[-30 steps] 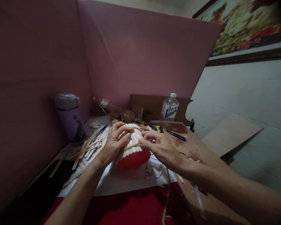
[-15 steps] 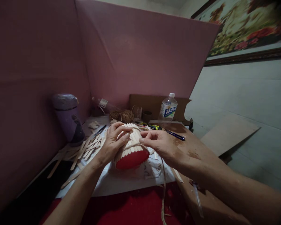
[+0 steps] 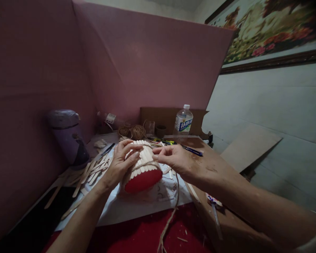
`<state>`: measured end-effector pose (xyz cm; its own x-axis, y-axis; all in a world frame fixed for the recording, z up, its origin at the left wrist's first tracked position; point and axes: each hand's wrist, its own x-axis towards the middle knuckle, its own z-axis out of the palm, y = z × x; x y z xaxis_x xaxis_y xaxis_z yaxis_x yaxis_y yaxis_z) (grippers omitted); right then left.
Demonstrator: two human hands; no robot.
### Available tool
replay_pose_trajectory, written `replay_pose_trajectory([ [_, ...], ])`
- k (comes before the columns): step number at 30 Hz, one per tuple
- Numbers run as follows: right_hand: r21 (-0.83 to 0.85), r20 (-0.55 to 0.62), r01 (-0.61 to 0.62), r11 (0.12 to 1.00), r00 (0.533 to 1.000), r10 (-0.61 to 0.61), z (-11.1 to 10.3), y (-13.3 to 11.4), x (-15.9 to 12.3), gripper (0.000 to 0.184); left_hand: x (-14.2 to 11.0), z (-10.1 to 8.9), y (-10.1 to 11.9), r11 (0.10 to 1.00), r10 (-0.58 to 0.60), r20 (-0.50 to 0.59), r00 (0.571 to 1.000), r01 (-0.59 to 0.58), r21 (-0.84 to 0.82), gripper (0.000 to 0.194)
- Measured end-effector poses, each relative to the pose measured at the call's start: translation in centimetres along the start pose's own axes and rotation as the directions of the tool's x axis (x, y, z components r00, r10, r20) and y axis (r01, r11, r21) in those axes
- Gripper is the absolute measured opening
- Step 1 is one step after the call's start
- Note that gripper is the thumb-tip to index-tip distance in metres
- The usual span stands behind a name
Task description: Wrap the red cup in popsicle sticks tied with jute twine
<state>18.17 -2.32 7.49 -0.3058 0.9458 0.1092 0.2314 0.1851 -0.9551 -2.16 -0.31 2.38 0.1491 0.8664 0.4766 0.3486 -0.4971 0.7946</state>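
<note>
A round container covered with pale craft sticks [image 3: 143, 158] lies tilted on its side, its red end facing me. My left hand [image 3: 122, 158] is wrapped over its left side, fingers on the sticks. Twine [image 3: 147, 163] runs around the container in a band near the red end, and another band crosses farther back. On the right side my right hand [image 3: 168, 158] is closed in a pinch at the twine, close to the sticks. A loose tail of twine [image 3: 170, 218] hangs below that hand onto the red cloth; part of it is hidden behind the hand.
Loose craft sticks [image 3: 92, 172] are heaped at the left beside a purple tumbler [image 3: 71, 142]. Twine balls [image 3: 138, 131], a small dark pot [image 3: 160, 131] and a clear bottle [image 3: 183, 121] stand at the back. A blue pen-like tool [image 3: 192, 151] lies right; white paper [image 3: 110, 214] lies beneath.
The view has turned slightly right, so everything sits farther left. My right hand keeps its pinch beside the container, and more of the hanging twine tail shows. My left hand keeps its hold.
</note>
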Motion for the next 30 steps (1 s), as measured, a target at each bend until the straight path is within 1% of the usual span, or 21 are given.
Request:
replay_pose_trajectory([
  [5, -0.022, -0.035, 0.018, 1.000, 0.999, -0.018, 0.1, -0.2, -0.3, 0.019, 0.1, 0.0, 0.0, 1.000, -0.010, 0.008, 1.000, 0.010, 0.001, 0.025],
  [9, 0.014, -0.069, 0.010, 1.000, 0.998, -0.009, 0.2, -0.2, -0.6, 0.019, 0.0, -0.1, -0.1, 1.000, -0.002, 0.008, 1.000, 0.002, 0.021, 0.025],
  [16, 0.041, -0.067, -0.003, 0.999, 0.998, 0.006, 0.3, 0.1, -0.6, 0.017, 0.0, 0.1, 0.0, 1.000, -0.006, 0.005, 1.000, 0.005, 0.012, 0.025],
  [20, 0.071, -0.091, 0.015, 0.997, 0.996, -0.009, 0.4, 0.8, -0.5, 0.022, 0.1, 0.0, 0.0, 1.000, -0.002, 0.007, 1.000, 0.002, 0.029, 0.025],
  [24, 0.139, -0.160, 0.067, 0.988, 0.986, -0.045, 0.8, 2.0, -0.1, 0.031, 0.0, 0.0, -0.1, 0.999, 0.002, 0.005, 1.000, -0.002, 0.040, 0.026],
  [27, 0.184, -0.154, 0.098, 0.978, 0.986, -0.070, 0.9, 2.6, 0.1, 0.034, 0.0, 0.0, -0.2, 0.999, 0.005, 0.001, 1.000, -0.005, 0.042, 0.026],
  [30, 0.186, -0.142, 0.112, 0.976, 0.986, -0.086, 0.9, 2.6, 0.1, 0.034, 0.0, 0.0, -0.1, 0.999, 0.006, -0.007, 1.000, -0.006, 0.036, 0.026],
])
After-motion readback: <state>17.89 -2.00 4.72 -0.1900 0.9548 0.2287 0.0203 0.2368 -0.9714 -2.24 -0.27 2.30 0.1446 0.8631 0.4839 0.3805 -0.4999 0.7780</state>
